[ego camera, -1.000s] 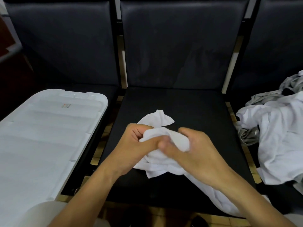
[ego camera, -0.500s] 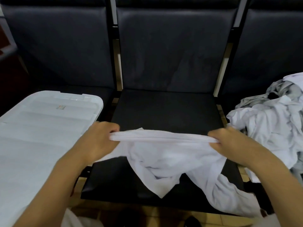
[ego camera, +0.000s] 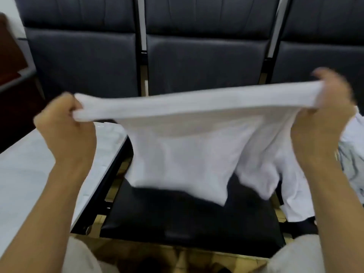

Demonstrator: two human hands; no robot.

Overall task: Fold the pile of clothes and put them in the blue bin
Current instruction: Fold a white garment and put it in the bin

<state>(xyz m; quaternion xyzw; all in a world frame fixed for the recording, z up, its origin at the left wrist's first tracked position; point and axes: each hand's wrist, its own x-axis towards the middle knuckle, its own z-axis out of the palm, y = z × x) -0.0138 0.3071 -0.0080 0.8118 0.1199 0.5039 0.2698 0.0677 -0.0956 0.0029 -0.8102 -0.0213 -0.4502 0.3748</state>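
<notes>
Above the black seat (ego camera: 189, 219), at the centre of the head view, a white garment (ego camera: 185, 154) is held up and stretched wide between two hands. Its upper edge is pulled into a taut band running from nine o'clock to two o'clock, and the loose cloth hangs below it toward six o'clock, its lowest corner just above the seat. The left hand (ego camera: 65, 129) is seen at nine o'clock with its fingers curled tightly round the left end of the band; the right hand (ego camera: 323, 123), blurred by motion at three o'clock, is likewise closed round the right end. One second ago the garment was bunched between both hands low over the seat; half a second ago it was drawn out sideways at seat height; now it is raised well clear and spread wider. From this it is judged that the piece has been shaken open and is being squared for its first fold, so the folding itself is not yet begun. At four o'clock, behind the right forearm, the pile of clothes (ego camera: 350, 154) is seen on the neighbouring seat, still unfolded as far as can be told. At eight o'clock a white lid (ego camera: 23, 166) lies flat, covering what is presumably the bin; no blue wall can be made out, so the bin itself cannot be confirmed.
</notes>
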